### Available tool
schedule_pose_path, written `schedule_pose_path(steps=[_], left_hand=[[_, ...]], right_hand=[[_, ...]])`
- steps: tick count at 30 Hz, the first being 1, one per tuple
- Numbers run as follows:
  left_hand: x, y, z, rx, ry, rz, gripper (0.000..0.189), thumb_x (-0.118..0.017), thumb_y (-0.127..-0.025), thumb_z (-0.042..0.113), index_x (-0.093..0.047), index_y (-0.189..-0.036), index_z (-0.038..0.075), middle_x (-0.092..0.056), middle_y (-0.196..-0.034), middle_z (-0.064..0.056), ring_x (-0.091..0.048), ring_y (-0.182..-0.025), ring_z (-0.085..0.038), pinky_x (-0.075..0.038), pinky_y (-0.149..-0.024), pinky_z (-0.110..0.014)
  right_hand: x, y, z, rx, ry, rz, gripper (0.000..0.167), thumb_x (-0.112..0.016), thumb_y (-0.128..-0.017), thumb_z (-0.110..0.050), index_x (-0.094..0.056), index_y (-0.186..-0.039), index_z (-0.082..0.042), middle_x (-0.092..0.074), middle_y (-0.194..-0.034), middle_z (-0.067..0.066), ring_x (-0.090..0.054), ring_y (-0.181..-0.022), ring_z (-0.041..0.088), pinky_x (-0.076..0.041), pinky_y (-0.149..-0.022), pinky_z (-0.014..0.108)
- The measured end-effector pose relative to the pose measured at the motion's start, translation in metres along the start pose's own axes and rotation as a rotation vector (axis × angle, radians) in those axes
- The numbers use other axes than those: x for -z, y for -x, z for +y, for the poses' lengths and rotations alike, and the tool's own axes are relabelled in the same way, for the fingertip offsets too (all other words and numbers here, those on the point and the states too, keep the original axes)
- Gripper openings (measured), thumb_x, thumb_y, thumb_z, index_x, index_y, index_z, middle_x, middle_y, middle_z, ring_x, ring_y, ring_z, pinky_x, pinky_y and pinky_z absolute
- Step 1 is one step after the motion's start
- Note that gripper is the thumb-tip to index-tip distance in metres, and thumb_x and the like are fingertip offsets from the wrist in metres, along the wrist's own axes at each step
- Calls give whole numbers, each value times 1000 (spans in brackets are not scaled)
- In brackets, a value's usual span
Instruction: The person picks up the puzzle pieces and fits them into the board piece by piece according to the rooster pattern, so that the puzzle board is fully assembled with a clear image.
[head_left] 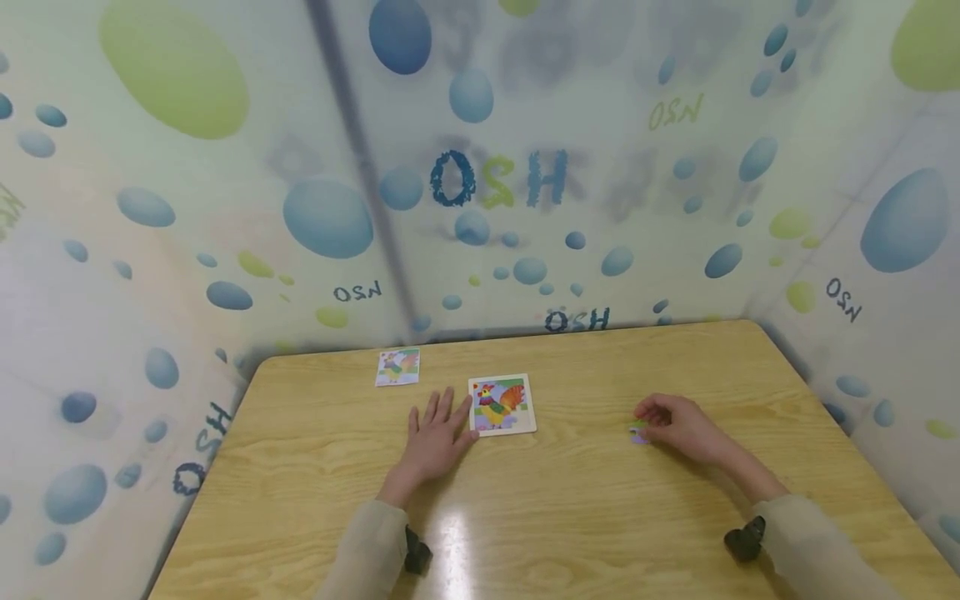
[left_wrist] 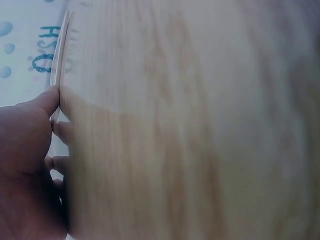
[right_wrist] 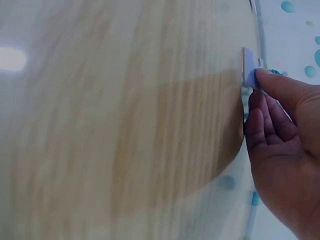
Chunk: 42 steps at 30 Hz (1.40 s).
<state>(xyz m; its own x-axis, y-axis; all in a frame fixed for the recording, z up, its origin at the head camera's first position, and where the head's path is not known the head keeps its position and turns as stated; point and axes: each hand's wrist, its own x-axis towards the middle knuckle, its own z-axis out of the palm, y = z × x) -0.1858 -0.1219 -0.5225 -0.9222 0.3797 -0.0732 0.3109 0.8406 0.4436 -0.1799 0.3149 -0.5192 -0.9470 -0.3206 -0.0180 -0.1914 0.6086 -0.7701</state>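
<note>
My left hand (head_left: pixel 435 442) lies with fingers spread on the table, thumb and index finger at the left edge of a white-framed jigsaw puzzle (head_left: pixel 531 408). The puzzle shows a colourful rooster. In the left wrist view, the left thumb (left_wrist: pixel 46 101) is against the thin edge of the puzzle board. Off to the right, my right hand (head_left: pixel 684 429) pinches a small purple and green puzzle piece (head_left: pixel 639 435) between thumb and fingers, low over the table. The right wrist view shows the purple side of that piece (right_wrist: pixel 248 70), its green part mostly hidden.
A paper card (head_left: pixel 397 368) with a paler rooster picture lies behind the left hand, near the table's back edge. The wood table (head_left: pixel 570 517) meets a wall (head_left: pixel 637 208) printed with blue and green drops. Dark wrist devices sit at both cuffs.
</note>
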Motion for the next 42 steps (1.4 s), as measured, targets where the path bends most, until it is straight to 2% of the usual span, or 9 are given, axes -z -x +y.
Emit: schedule_pose_path(steps=[6,12,18,25,29,37,42], left_hand=[[1,1,0,-6,1,6,63,-48,-108,43,-35,-161,10,-15,-167,-25,-7,-154,-47,1,-115,-72],[4,0,2,20,-12,-7,62,-49,-108,42,-35,-161,13,-14,-169,-22,-6,-155,-45,0,-117,-70],[4,-1,1,41,-25,-21,63,-48,-108,44,-33,-162,16,-11,-170,-18,-3,-156,-41,2,-118,-68],[5,-1,0,45,-26,-23,63,-48,-108,44,-33,-162,16,-11,-170,-18,-3,-156,-41,1,-118,-68],[6,1,1,37,-12,-22,63,-49,-108,43,-33,-162,15,-12,-170,-20,-4,-155,-42,1,-117,-69],[1,-1,-3,22,8,-2,63,-49,-108,43,-34,-162,14,-12,-169,-21,-4,-155,-43,2,-117,-69],[0,0,-2,37,2,-21,64,-48,-108,46,-32,-162,16,-9,-170,-18,-1,-155,-41,4,-118,-67]], right_hand=[[-7,-13,-13,21,-35,18,14,-71,-94,-1,-69,-107,-3,-69,-99,3,-63,-90,17,-53,-76,28],[-21,-36,-28,39,-106,65,13,-70,-96,-2,-69,-109,0,-69,-98,6,-63,-89,18,-53,-75,28],[-43,-59,-48,74,-180,41,11,-69,-95,0,-70,-106,0,-70,-98,7,-64,-90,21,-53,-78,29],[-65,-78,-68,72,-202,16,12,-69,-95,0,-70,-106,-2,-70,-98,5,-64,-90,20,-53,-79,32],[-74,-85,-73,82,-201,20,11,-69,-95,1,-70,-106,-1,-70,-99,6,-64,-89,19,-53,-78,31],[-89,-92,-78,77,-197,-27,10,-71,-94,-1,-71,-104,-4,-68,-95,3,-62,-88,19,-51,-79,34],[-95,-94,-79,85,-202,-61,9,-71,-95,-2,-71,-104,-4,-68,-96,2,-61,-88,19,-50,-80,35]])
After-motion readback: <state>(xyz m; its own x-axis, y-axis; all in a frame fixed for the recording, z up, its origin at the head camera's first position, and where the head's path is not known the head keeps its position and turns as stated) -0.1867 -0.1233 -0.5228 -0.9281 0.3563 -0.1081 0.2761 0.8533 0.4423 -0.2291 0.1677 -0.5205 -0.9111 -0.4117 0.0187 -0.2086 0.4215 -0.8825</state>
